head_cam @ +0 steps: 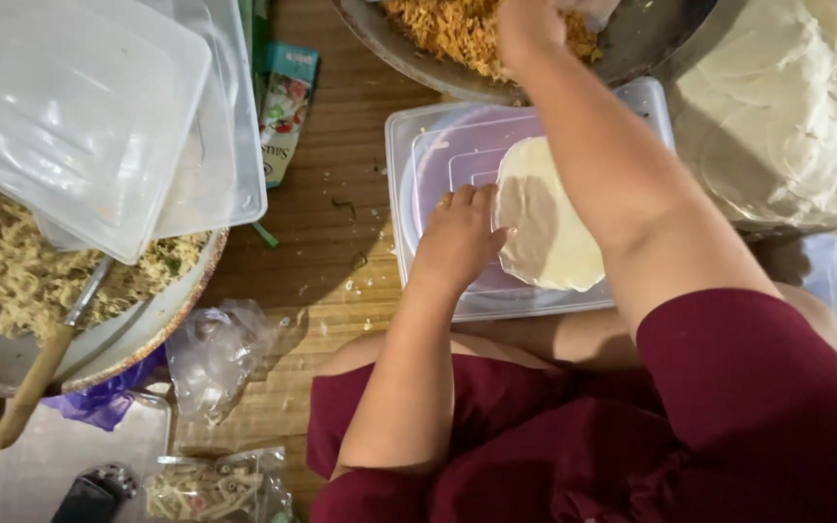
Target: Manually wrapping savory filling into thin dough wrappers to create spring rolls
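Hands at a dough round

The left hand (457, 237) lies with fingers flat, holding the edge of 1 pale dough round (546, 218) on a clear plastic lid (418, 145); the right hand (527, 24) reaches into the metal bowl (418, 53) of orange shredded filling (443, 29), its fingers' state unclear.

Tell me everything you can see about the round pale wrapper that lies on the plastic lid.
The wrapper is a thin, pale cream sheet of dough, roughly round with a slightly uneven edge. It looks soft and smooth, and lies flat and bare on an upturned clear plastic lid on the wooden surface. The left hand rests on the lid, its fingertips touching the wrapper's left edge. The right forearm crosses above its right side and casts a shadow on it.
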